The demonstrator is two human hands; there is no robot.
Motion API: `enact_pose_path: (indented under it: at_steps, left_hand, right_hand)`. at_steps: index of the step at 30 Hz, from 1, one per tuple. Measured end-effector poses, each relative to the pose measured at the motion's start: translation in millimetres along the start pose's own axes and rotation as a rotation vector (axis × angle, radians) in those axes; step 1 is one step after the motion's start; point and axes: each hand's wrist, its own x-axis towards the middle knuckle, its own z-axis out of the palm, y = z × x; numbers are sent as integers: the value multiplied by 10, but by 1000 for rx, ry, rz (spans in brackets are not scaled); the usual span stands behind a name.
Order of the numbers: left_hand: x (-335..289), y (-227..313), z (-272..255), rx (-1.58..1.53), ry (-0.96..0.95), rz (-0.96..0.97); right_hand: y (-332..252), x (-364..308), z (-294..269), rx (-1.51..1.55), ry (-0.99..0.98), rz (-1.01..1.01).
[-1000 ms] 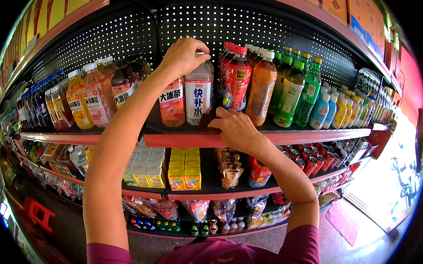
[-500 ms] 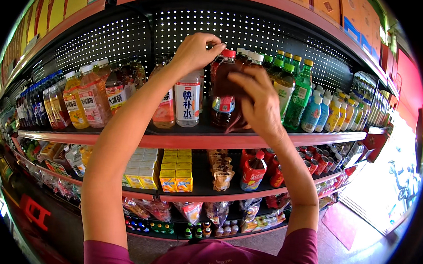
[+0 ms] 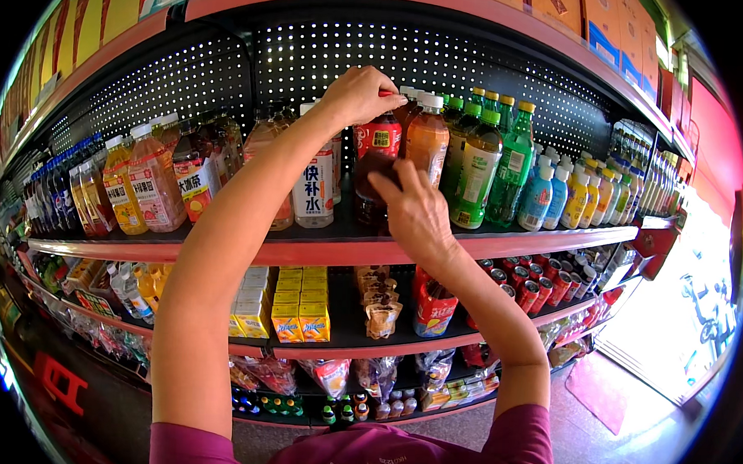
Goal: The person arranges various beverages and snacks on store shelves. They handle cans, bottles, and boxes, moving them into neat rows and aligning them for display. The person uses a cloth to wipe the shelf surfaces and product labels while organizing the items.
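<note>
My left hand point(image 3: 367, 97) is closed over the red cap point(image 3: 388, 93) of a dark drink bottle point(image 3: 379, 138) with a red label, standing on the upper shelf. My right hand point(image 3: 420, 209) presses a dark reddish-brown cloth point(image 3: 377, 176) against the front of that bottle, covering its middle. To the left stands a clear bottle with a white label point(image 3: 314, 188), partly behind my left forearm. Just right of the dark bottle is an orange-brown drink bottle point(image 3: 427, 139) with a white cap. Green bottles point(image 3: 478, 174) follow farther right.
The pink-red shelf edge point(image 3: 337, 254) runs below the bottles. More bottles point(image 3: 153, 189) crowd the left side. Yellow drink cartons point(image 3: 300, 303) and red cans point(image 3: 543, 291) fill the shelf beneath. A perforated black panel point(image 3: 338, 52) backs the shelf; bright light enters at right.
My left hand has come down onto the red cap. My right hand and the cloth have moved to the bottle's left and lower. The view has shifted slightly.
</note>
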Motion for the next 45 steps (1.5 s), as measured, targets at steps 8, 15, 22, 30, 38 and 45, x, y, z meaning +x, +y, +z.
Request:
enact_pose_path:
  at_steps: [8,15,22,30,38,45]
  left_hand:
    - [-84,31,-29,-50,26,-26]
    - [-122,58,41,16,81,-8]
    - [-165,77,19,53,81,3]
    - [-164,-56,42,8,103,33]
    - [-219,20,-18,41,69,5]
    - [-223,-32,43,31,113,40]
  right_hand:
    - [27,-231,-151,143,-451,-42]
    - [-4,-180,-121,84,-521,26]
    - [-1,-99,-88,144,-540,80]
    - [-18,-106,-18,206,-514,85]
    - [-52,-35,-38,191,-575,123]
    - [-113,-99,-40,167,-550,134]
